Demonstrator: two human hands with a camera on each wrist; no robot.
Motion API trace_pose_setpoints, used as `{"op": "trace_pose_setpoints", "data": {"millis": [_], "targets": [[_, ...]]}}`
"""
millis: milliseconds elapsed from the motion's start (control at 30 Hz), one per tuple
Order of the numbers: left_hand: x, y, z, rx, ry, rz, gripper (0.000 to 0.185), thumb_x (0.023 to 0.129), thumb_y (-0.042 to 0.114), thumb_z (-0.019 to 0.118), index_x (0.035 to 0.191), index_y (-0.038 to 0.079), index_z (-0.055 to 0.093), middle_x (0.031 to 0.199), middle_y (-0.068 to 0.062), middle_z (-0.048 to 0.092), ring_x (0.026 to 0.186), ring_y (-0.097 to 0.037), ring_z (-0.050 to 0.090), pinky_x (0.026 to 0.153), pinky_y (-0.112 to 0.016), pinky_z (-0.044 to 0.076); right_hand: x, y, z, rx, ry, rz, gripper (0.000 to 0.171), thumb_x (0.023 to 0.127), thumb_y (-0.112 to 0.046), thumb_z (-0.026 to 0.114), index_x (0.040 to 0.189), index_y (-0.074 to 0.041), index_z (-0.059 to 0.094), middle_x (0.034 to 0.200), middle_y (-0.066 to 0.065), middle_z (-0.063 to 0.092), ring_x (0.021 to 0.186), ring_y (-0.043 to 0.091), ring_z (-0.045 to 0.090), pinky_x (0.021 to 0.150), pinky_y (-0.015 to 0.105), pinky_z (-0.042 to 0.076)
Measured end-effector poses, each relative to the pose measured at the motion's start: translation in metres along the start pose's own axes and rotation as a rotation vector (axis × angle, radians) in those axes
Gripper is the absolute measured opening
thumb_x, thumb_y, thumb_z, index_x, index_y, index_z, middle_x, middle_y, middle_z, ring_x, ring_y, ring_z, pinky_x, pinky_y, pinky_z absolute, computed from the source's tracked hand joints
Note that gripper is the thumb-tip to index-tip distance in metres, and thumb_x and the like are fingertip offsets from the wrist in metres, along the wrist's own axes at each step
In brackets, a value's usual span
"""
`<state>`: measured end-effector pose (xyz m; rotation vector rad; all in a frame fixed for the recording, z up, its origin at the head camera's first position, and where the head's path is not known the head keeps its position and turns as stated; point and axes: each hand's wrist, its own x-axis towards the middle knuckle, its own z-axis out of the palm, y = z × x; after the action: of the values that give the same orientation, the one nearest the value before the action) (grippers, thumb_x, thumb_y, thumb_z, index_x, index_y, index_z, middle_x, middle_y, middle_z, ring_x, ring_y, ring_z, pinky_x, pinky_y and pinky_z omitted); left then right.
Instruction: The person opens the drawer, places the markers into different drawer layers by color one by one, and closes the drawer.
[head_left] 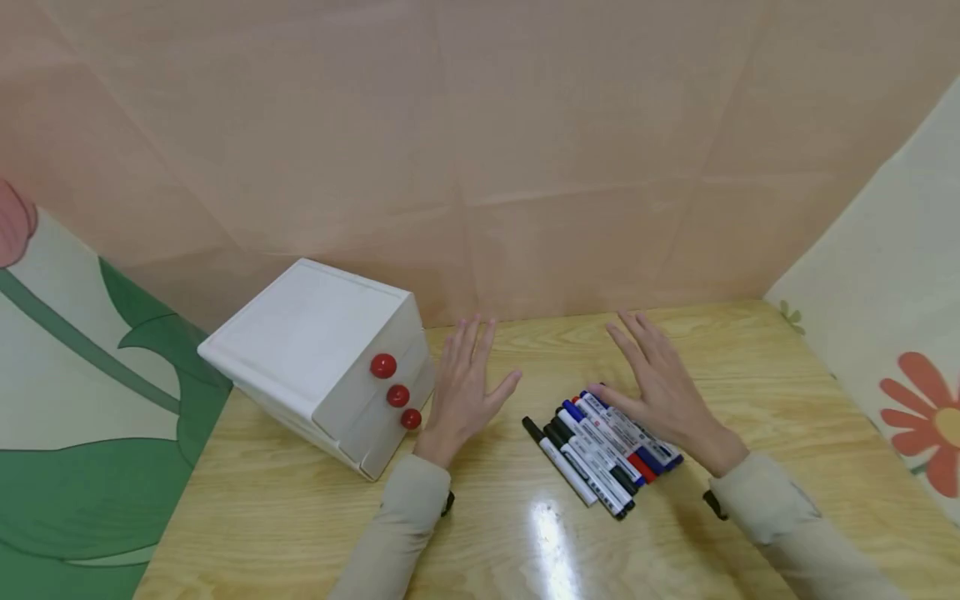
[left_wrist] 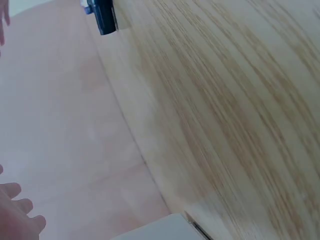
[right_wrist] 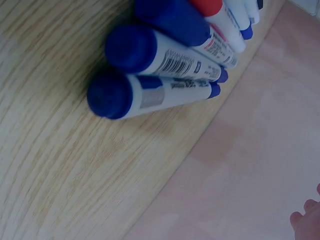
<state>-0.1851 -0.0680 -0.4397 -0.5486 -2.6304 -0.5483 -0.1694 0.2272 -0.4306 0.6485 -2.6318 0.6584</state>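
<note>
While both hands hover low over the wooden tabletop (head_left: 675, 550), neither holds anything. The left hand (head_left: 463, 385) is spread flat with straight fingers, its grip open, just beside the white drawer box (head_left: 315, 358) and close to that box's front face. The box sits tilted on the left part of the tabletop, and three red knobs (head_left: 397, 395) run in a slanted line down its front. In the left wrist view only the fingertips (left_wrist: 20, 212) show at the lower left, with a corner of the white box at the bottom edge.

The right hand (head_left: 660, 390) is likewise open, fingers straight and slightly fanned. It lies over the far side of a row of markers (head_left: 600, 450), and its thumb side looks to be touching the blue-capped ones, though I cannot tell this for sure. The markers lie side by side on the tabletop between the two hands: black-capped ones on the left, a red one and blue ones toward the right. From the right wrist view the blue caps (right_wrist: 122, 75) fill the upper part, stacked close together and resting on the wood.

A peach cloth backdrop (head_left: 480, 150) rises behind the tabletop.
</note>
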Motion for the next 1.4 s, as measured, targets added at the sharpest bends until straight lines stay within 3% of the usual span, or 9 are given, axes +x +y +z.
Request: {"op": "trace_pose_setpoints", "data": {"millis": [200,867,1400], "targets": [[-0.004,0.003,-0.006,-0.009,-0.014,-0.015,0.083,0.095,0.055,0.052,0.16,0.02,0.014,0.167,-0.008,0.016,0.155,-0.027,0.013,0.129,-0.048,0.014,-0.002,-0.009,0.0,0.02,0.008,-0.021,0.092,0.085,-0.047,0.072,0.157,-0.013,0.026,0.166,0.014,0.017,0.153,0.04,0.011,0.123,0.066,0.014],[-0.017,0.01,-0.025,-0.075,0.031,0.01,0.081,0.095,0.051,0.055,0.159,0.014,0.021,0.166,-0.009,0.019,0.154,-0.029,0.02,0.127,-0.05,0.019,0.005,-0.031,0.011,0.046,0.051,-0.095,0.091,0.088,-0.059,0.064,0.156,-0.01,0.028,0.165,0.012,0.022,0.152,0.041,0.016,0.12,0.069,0.019],[-0.026,0.019,-0.046,-0.103,0.041,0.039,0.077,0.094,0.047,0.057,0.156,0.012,0.029,0.165,-0.009,0.024,0.153,-0.031,0.022,0.126,-0.053,0.023,0.011,-0.046,0.016,0.082,0.058,-0.119,0.089,0.088,-0.059,0.064,0.154,-0.008,0.033,0.164,0.011,0.025,0.151,0.04,0.021,0.117,0.068,0.024]]}}
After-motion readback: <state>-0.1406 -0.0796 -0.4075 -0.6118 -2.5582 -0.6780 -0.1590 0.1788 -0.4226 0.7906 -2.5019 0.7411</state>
